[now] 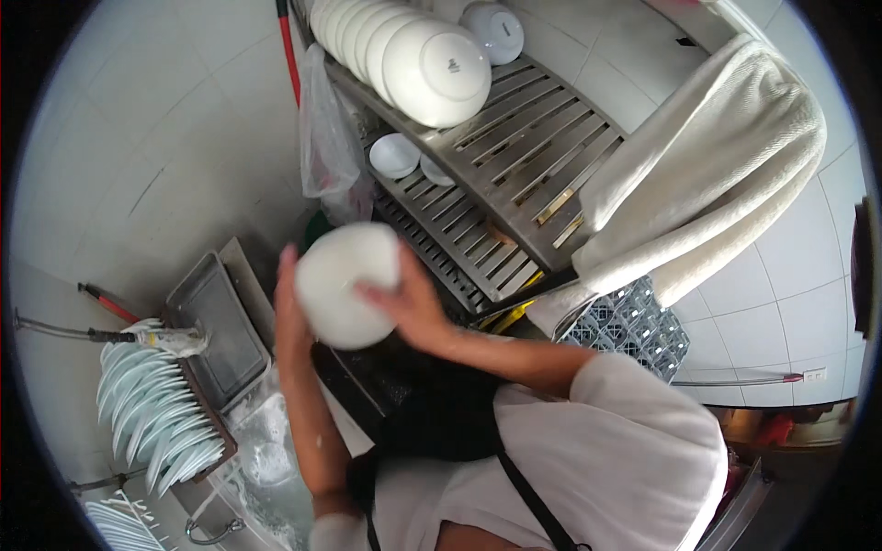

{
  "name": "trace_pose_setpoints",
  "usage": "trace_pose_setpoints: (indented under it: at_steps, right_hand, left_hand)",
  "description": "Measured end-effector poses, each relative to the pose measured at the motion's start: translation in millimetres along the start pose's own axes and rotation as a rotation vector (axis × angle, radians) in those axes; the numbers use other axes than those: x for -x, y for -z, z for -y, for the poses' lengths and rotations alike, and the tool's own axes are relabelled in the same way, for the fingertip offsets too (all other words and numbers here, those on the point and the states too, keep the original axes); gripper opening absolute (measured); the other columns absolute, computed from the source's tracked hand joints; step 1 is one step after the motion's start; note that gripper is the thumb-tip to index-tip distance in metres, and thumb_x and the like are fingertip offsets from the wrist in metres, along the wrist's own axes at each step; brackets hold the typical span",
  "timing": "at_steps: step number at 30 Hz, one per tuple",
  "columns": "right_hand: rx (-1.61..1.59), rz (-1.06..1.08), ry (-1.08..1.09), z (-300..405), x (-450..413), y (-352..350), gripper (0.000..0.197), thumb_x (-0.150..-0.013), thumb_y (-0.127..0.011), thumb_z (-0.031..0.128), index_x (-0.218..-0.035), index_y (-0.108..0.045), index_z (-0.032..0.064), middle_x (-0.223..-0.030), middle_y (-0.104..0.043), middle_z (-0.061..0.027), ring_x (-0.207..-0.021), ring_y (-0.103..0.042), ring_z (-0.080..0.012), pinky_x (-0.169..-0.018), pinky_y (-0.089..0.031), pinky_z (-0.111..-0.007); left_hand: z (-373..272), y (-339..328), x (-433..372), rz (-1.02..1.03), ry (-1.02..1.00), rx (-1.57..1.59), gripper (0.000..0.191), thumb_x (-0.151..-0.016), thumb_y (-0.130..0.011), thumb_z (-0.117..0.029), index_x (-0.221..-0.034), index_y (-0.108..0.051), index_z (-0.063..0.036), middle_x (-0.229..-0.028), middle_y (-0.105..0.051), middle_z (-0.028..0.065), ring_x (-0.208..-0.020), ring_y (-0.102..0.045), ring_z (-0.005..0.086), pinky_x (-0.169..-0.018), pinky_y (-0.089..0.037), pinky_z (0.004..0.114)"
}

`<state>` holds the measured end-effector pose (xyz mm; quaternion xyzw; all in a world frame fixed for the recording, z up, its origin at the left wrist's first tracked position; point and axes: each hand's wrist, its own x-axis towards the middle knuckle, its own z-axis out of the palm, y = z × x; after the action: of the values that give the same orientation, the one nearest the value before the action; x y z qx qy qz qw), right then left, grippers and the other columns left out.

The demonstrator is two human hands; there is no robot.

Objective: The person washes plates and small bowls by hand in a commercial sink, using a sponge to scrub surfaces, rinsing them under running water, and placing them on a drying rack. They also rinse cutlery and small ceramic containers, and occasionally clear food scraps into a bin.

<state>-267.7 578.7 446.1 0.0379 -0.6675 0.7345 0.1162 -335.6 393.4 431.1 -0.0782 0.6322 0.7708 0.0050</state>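
A round white dish (331, 286), blurred, is held up in front of my chest between both hands. My left hand (291, 310) lies along its left edge, fingers pointing up. My right hand (417, 303) grips the opposite edge, its thumb across the near face. Whether it is a single dish or several together, I cannot tell. Beyond it, a row of white plates (437, 72) stands on edge on a slatted metal shelf (530, 138). An upturned white bowl (493, 33) rests behind them.
Small white bowls (395, 156) sit on the lower rack. A towel (723, 165) hangs at right above a grey dish crate (630, 327). At left are a sudsy sink (272, 468), a rack of plates (162, 406), a metal tray (219, 330) and a spray hose (114, 336).
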Motion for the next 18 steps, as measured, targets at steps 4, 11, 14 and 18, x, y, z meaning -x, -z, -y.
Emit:
trace_pose_setpoints:
  at_steps: [4, 11, 14, 18]
  right_hand:
    - [0.285, -0.625, 0.135, 24.4, -59.9, 107.2, 0.078, -0.094, -0.067, 0.032, -0.149, -0.03, -0.0079, -0.145, -0.046, -0.0248, -0.132, -0.047, -0.031, -0.111, -0.035, -0.038]
    - [0.237, -1.198, -0.014, -4.1, -88.0, 206.1, 0.082, -0.098, -0.056, 0.048, -0.15, -0.029, -0.0091, -0.15, -0.038, -0.03, -0.138, -0.04, -0.0367, -0.114, -0.029, -0.04]
    - [0.236, -1.251, -0.035, -32.4, -78.1, 215.4, 0.083, -0.097, -0.056, 0.05, -0.149, -0.029, -0.0084, -0.149, -0.038, -0.0303, -0.136, -0.041, -0.0385, -0.111, -0.032, -0.042]
    - [0.327, -1.3, 0.003, -50.3, -91.3, 225.5, 0.084, -0.096, -0.057, 0.052, -0.149, -0.03, -0.0074, -0.148, -0.038, -0.0306, -0.133, -0.044, -0.0409, -0.108, -0.036, -0.045]
  left_hand:
    - [-24.8, -199.8, -91.6, 0.66, 0.235, 0.042, 0.058, -0.1, -0.05, -0.054, -0.118, -0.064, -0.0011, -0.102, -0.07, 0.0086, -0.087, -0.066, 0.0167, -0.083, -0.053, 0.032]
    - [38.0, -449.3, -169.2, 1.191, 0.287, -0.413, 0.064, -0.098, -0.046, -0.057, -0.138, -0.054, -0.0079, -0.132, -0.061, 0.0141, -0.119, -0.059, 0.0307, -0.104, -0.045, 0.046]
    - [84.1, -500.5, -189.7, 1.454, -0.034, -0.209, 0.069, -0.098, -0.046, -0.059, -0.155, -0.034, -0.0226, -0.156, -0.037, 0.0127, -0.141, -0.038, 0.0279, -0.114, -0.031, 0.048]
    - [96.6, -541.3, -210.1, 1.36, 0.043, -0.191, 0.074, -0.092, -0.057, -0.061, -0.154, -0.036, -0.0263, -0.156, -0.035, 0.0122, -0.137, -0.041, 0.0279, -0.11, -0.037, 0.045]
